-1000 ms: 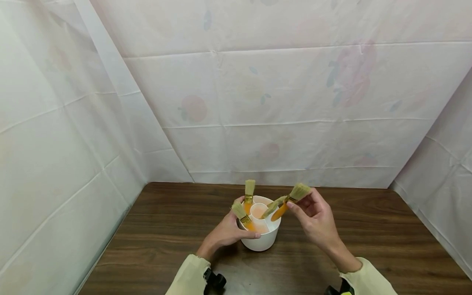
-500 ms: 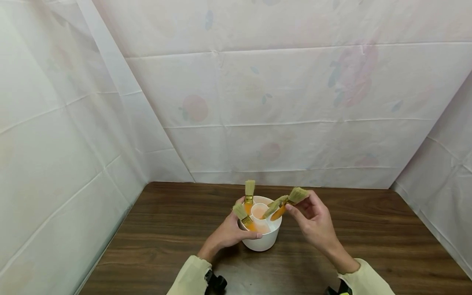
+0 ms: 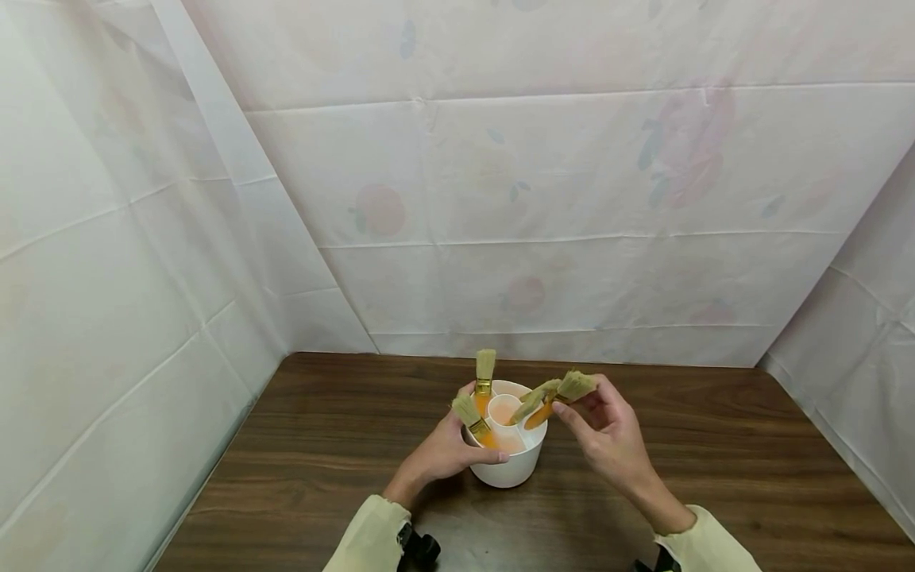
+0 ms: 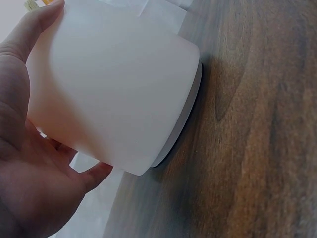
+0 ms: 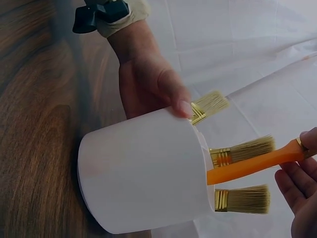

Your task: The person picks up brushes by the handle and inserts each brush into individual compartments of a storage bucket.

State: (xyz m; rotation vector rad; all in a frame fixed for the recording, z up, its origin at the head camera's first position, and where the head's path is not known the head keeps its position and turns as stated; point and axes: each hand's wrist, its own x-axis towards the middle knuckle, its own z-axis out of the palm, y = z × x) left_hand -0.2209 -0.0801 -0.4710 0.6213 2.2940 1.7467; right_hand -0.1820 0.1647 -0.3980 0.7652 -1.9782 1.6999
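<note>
A round white holder with inner compartments stands upright on the table. My left hand grips its left side, thumb along the front near the rim. Between thumb and fingers, my right hand pinches a paintbrush near its metal band, bristles up and the orange handle slanting down to the holder's rim. Two other paintbrushes stand bristles-up in the left compartments: one at the back, one leaning out at the front. Another brush leans in the right part, partly behind the held one.
The dark wooden table spreads around the holder. White patterned sheets hang behind it and at both sides. A black wrist camera is strapped on the left sleeve.
My right hand has come down slightly with the paintbrush, its handle sinking lower into the holder's right side. The left hand and the holder stay nearly still.
</note>
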